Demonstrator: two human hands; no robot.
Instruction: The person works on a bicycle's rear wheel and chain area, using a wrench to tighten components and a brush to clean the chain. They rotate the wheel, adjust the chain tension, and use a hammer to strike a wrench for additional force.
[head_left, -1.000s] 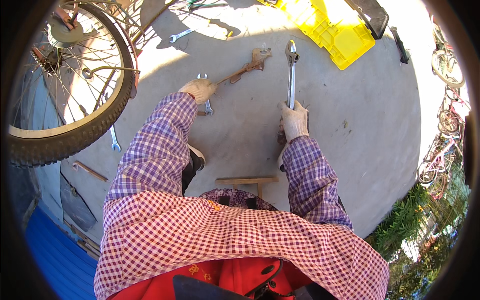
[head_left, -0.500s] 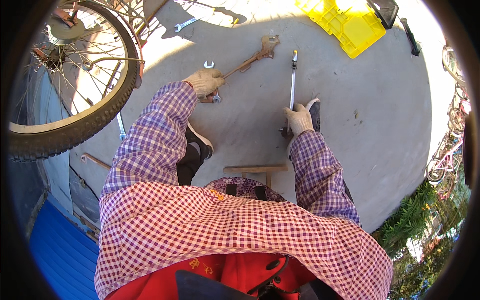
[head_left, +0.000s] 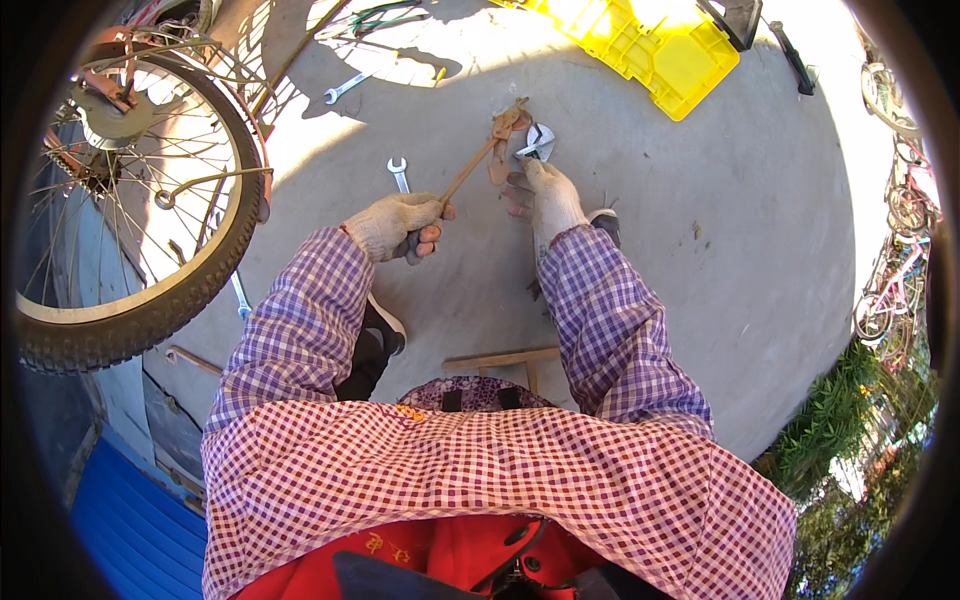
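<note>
My left hand [head_left: 398, 226], in a pale work glove with fingertips bare, is closed round the thin end of a rusty metal rod [head_left: 468, 172]. The rod slants up and right to a rusty bracket-like head [head_left: 508, 124]. My right hand [head_left: 548, 200], also gloved, grips a silver adjustable wrench [head_left: 538, 142] close behind its jaws. The wrench's head is beside the bracket; whether they touch I cannot tell. Most of its handle is hidden under my hand. Just beyond my left hand, an open-end wrench [head_left: 399, 172] lies on the concrete.
A bicycle wheel [head_left: 245, 185] with a knobby tyre stands at the left. More wrenches [head_left: 345, 90] lie on the floor beyond it. A yellow plastic tool case [head_left: 690, 85] is at the far right. Near me is a small wooden stool [head_left: 500, 359].
My right hand has moved up and left from beside my right foot to the rod's head, bringing a silver tool. My left hand has lowered slightly with the rod, which now tilts more steeply.
</note>
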